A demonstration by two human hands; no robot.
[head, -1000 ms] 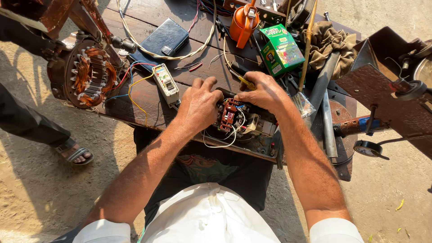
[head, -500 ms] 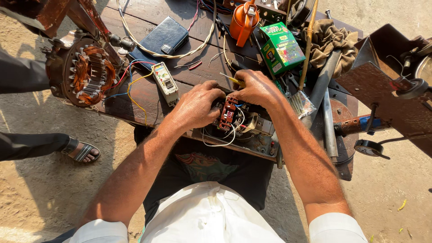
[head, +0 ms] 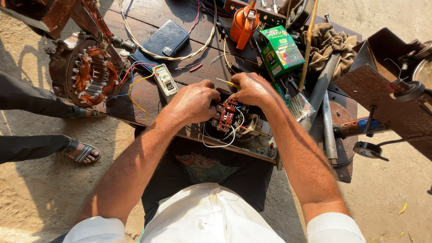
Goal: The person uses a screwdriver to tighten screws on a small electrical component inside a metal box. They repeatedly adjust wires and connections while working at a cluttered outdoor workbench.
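Observation:
A red and black electrical switch block (head: 227,115) with white wires sits in a dark metal box (head: 252,135) at the near edge of a wooden workbench (head: 148,96). My left hand (head: 194,101) grips the left side of the block. My right hand (head: 253,88) is closed around a yellow-handled screwdriver (head: 226,82), held over the top of the block.
A motor stator with copper windings (head: 87,72) stands at the left. A small tester (head: 165,80), a dark wallet (head: 164,39), an orange oil can (head: 244,22), a green box (head: 281,50), a rag (head: 330,42) and metal bars (head: 321,94) lie on the bench. Another person's sandalled foot (head: 81,150) is at the left.
Both hands have shifted slightly on the switch block. The other person's leg and foot at the left have moved.

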